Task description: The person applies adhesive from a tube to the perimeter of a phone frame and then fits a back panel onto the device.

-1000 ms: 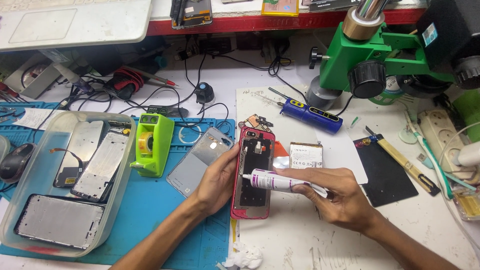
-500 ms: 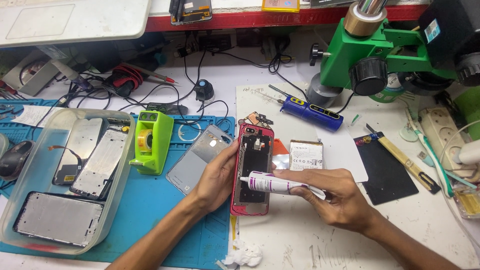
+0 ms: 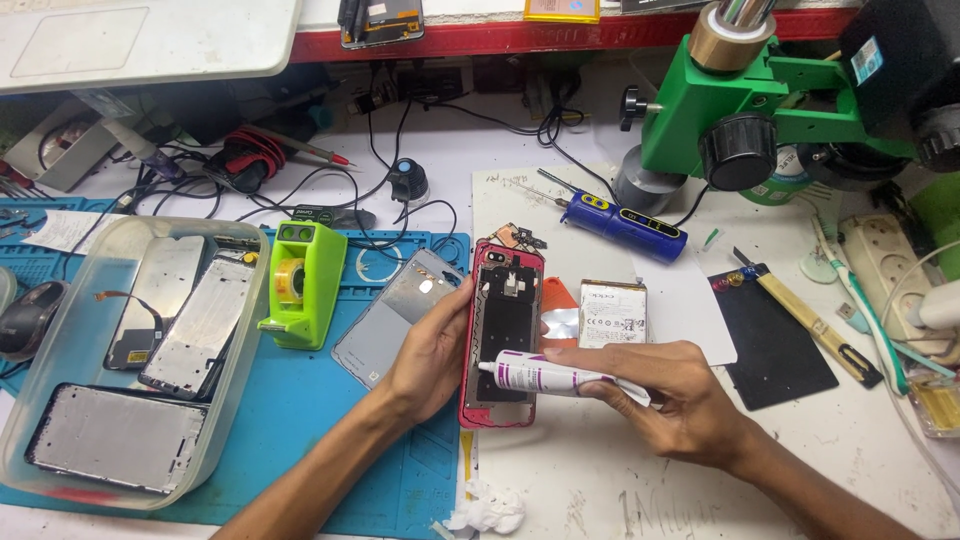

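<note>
Right-hand fingers still pinch a small white glue tube with purple label, nozzle unmoved over the opened red-framed phone body. Left hand clasps the phone's left edge, mid-desk beside the blue mat.

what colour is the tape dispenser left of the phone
Bright lime green tape dispenser, holding a yellowish roll; head view.

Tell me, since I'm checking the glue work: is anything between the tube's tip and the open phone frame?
Nothing visible. The right hand holds the white glue tube with its nozzle over the red phone frame, which the left hand steadies by its edge.
</note>
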